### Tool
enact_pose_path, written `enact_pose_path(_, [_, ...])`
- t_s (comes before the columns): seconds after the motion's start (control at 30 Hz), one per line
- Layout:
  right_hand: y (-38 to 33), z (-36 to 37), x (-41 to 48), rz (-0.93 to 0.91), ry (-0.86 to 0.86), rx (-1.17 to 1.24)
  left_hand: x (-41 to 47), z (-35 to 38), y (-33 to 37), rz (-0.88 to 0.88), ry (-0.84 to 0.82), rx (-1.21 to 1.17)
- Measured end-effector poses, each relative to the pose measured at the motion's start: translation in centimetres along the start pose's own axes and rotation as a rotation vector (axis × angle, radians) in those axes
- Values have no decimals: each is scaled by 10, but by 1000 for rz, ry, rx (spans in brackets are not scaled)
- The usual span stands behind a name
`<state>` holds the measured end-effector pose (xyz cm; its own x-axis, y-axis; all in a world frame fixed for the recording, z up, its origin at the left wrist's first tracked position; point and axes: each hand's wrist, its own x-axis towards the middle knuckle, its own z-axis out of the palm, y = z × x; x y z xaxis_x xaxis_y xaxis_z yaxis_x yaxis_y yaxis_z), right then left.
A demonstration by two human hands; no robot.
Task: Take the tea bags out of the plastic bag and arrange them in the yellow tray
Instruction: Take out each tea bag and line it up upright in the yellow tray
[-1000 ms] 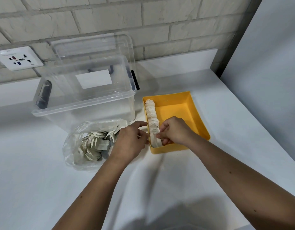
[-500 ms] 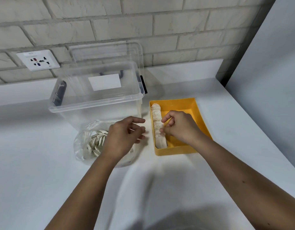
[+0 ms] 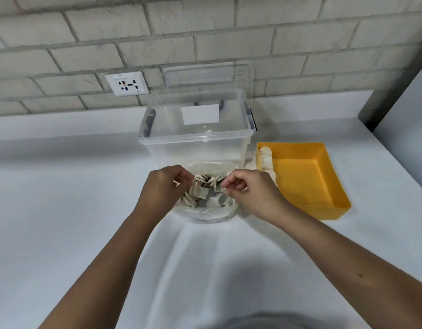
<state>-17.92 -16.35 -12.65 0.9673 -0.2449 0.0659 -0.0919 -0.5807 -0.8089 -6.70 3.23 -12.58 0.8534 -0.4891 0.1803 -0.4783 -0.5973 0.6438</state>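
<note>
A clear plastic bag lies on the white counter in front of me, its mouth open and several tea bags with paper tags inside. My left hand pinches the bag's left rim with curled fingers. My right hand pinches the right rim in the same way. To the right stands the yellow tray. A row of tea bags lies along the tray's left wall, and my right hand hides the row's near end.
A clear, open storage box stands right behind the plastic bag, its lid leaning on the brick wall. A wall socket sits at the left of the box. A grey panel borders the counter at the right.
My right hand left the tea bag row in the tray and moved left to the plastic bag. My left hand shifted to the bag's rim. The view swung left.
</note>
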Motion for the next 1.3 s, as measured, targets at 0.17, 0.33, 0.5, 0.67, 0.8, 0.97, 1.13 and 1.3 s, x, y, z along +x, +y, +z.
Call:
enact_pose_path(0.17, [8,23,3,-51,-87,-103,8,34,-11,335,-87,440])
enact_pose_path(0.33, [17,25,8,-25,-67,-112,21,52,-16,187,-224,730])
enact_pose_path(0.5, [23,24,10,4,-60,-95,28,62,-17,133,-204,780])
enact_pose_path(0.67, [22,22,12,24,-67,-83,25,68,-23,199,-135,724])
enact_pose_path(0.8, [20,22,12,63,-69,-42,19,70,-33,222,-44,637])
enact_pose_path(0.97, [16,16,10,180,-37,246,1,47,-5,61,151,-22])
enact_pose_path(1.13, [-6,9,9,357,-176,700,-12,38,34,-445,108,-950])
enact_pose_path(1.3, [-17,7,10,405,-179,797,-17,47,32,-484,-26,-1150])
